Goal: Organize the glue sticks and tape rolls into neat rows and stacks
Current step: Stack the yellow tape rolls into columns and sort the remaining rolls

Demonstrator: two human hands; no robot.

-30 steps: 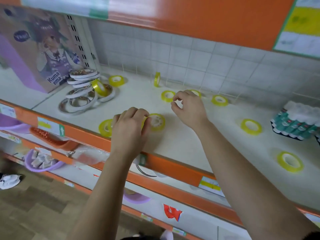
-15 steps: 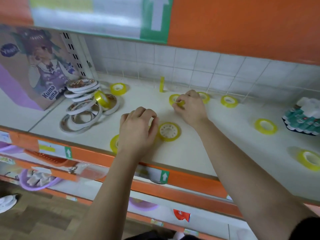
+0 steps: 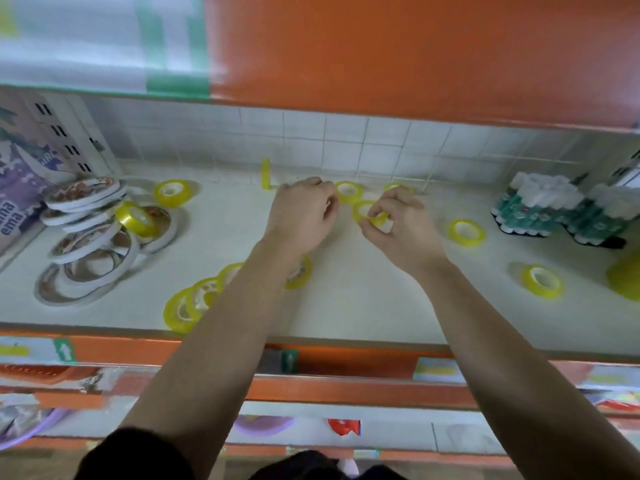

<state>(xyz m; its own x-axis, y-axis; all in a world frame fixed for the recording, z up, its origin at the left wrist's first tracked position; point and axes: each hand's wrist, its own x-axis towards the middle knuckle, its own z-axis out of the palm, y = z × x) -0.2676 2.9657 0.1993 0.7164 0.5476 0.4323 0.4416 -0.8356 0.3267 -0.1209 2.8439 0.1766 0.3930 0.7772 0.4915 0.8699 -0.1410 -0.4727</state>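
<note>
Several yellow tape rolls lie scattered on the white shelf [image 3: 367,306]. My right hand [image 3: 401,223] pinches one yellow roll [image 3: 367,212] near the back wall. My left hand [image 3: 301,214] hovers just left of it with curled fingers, beside another yellow roll [image 3: 348,191]; its palm is hidden. Three overlapping rolls [image 3: 188,306] lean near the front edge and one roll [image 3: 300,271] peeks from under my left forearm. More rolls lie to the right [image 3: 465,232], [image 3: 542,282]. Two bundles of teal glue sticks [image 3: 540,206] stand at the far right.
A loose pile of large white tape rolls [image 3: 86,244] fills the left side, with a yellow roll [image 3: 135,218] leaning on it and another [image 3: 172,192] behind. One thin roll [image 3: 265,173] stands upright by the tiled back wall. An orange upper shelf [image 3: 415,64] hangs low overhead.
Both hands moved toward the back wall. My left hand left the rolls near the front edge. My right hand now pinches a roll lifted slightly off the shelf.
</note>
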